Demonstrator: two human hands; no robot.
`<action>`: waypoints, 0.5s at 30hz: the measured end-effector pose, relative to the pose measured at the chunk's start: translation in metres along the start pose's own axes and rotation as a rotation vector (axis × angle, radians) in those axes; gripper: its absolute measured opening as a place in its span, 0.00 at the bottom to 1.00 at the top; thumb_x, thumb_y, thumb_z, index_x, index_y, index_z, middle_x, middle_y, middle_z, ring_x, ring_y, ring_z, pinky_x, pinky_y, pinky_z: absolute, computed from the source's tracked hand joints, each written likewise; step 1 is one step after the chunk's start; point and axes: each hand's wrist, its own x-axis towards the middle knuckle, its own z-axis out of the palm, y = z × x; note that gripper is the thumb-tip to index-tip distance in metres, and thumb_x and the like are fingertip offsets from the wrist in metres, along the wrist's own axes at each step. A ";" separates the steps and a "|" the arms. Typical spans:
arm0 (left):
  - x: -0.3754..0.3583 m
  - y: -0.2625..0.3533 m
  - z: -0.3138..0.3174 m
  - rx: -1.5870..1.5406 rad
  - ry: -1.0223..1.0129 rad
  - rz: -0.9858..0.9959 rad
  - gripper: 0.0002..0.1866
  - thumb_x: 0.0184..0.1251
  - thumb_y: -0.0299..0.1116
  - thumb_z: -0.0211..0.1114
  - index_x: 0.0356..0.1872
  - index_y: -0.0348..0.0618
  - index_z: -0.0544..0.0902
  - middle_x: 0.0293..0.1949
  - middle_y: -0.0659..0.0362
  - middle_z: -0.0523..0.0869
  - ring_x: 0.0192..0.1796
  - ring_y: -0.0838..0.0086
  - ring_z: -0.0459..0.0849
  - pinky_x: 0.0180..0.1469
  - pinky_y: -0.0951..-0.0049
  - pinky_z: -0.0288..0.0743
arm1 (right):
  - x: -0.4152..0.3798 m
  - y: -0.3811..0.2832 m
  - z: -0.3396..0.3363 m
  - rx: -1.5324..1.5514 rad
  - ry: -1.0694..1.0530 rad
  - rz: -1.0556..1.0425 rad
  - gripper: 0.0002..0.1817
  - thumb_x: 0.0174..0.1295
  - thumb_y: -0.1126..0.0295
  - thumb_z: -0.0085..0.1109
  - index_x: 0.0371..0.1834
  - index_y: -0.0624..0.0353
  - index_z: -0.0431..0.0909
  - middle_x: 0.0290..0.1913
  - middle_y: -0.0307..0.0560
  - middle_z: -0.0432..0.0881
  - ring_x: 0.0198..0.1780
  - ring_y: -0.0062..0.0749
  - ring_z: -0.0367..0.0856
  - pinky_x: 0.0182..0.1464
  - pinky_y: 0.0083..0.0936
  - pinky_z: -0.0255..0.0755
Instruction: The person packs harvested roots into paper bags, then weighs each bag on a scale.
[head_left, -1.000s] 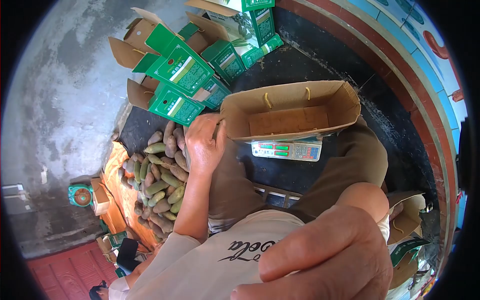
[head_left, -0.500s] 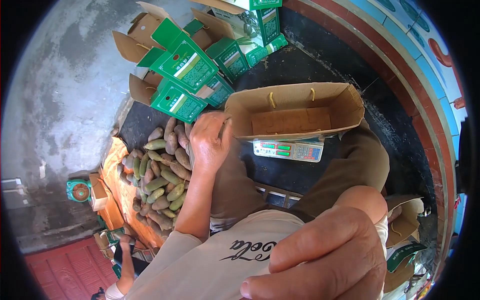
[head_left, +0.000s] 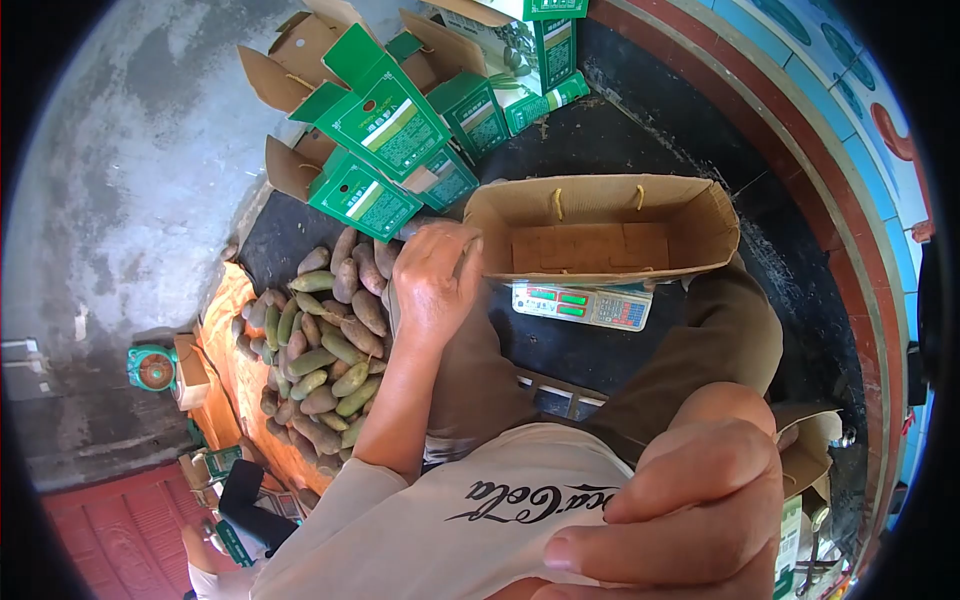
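My left hand (head_left: 436,282) is closed at the left end of an open cardboard carton (head_left: 588,250), thumb and fingertips at its rim. The carton is empty, with two yellow cord handles, and rests on a white digital scale (head_left: 582,305) between my knees. Large and close to the camera at the lower right, my right hand (head_left: 690,500) has loosely bent, parted fingers and nothing visible in it. To the left of my leg lies a pile of green and brown elongated tubers or fruits (head_left: 322,360).
Green printed cartons (head_left: 390,125) with open flaps stand beyond the pile. An orange sheet (head_left: 222,335) lies beside it, near a green fan-like object (head_left: 152,368). Another person's arm (head_left: 200,555) shows at the lower left. More cartons (head_left: 805,460) are at the right.
The view has shifted slightly, so the carton and pile appear a little displaced. My right hand's fingers are bent a bit more. The other person's arm and a dark item have moved.
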 end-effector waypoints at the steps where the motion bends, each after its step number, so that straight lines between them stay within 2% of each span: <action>1: 0.000 0.000 0.000 -0.001 0.006 0.003 0.07 0.47 0.21 0.68 0.31 0.38 0.83 0.32 0.52 0.84 0.37 0.58 0.83 0.42 0.64 0.77 | -0.002 0.003 -0.002 -0.001 -0.014 -0.009 0.11 0.38 0.62 0.66 0.27 0.47 0.79 0.31 0.33 0.79 0.29 0.25 0.77 0.27 0.22 0.72; 9: 0.002 0.004 0.000 -0.038 0.009 -0.023 0.07 0.49 0.20 0.67 0.31 0.37 0.83 0.32 0.51 0.85 0.37 0.58 0.84 0.43 0.64 0.77 | -0.002 -0.005 -0.011 -0.012 -0.166 0.237 0.07 0.42 0.67 0.66 0.27 0.45 0.82 0.30 0.27 0.80 0.28 0.18 0.73 0.26 0.19 0.59; 15: 0.002 0.003 0.001 -0.042 0.007 -0.026 0.07 0.49 0.19 0.67 0.32 0.37 0.83 0.32 0.51 0.85 0.37 0.58 0.84 0.42 0.64 0.76 | 0.007 -0.015 -0.015 -0.146 -0.251 0.443 0.06 0.45 0.71 0.65 0.26 0.43 0.84 0.29 0.23 0.80 0.27 0.13 0.69 0.26 0.17 0.50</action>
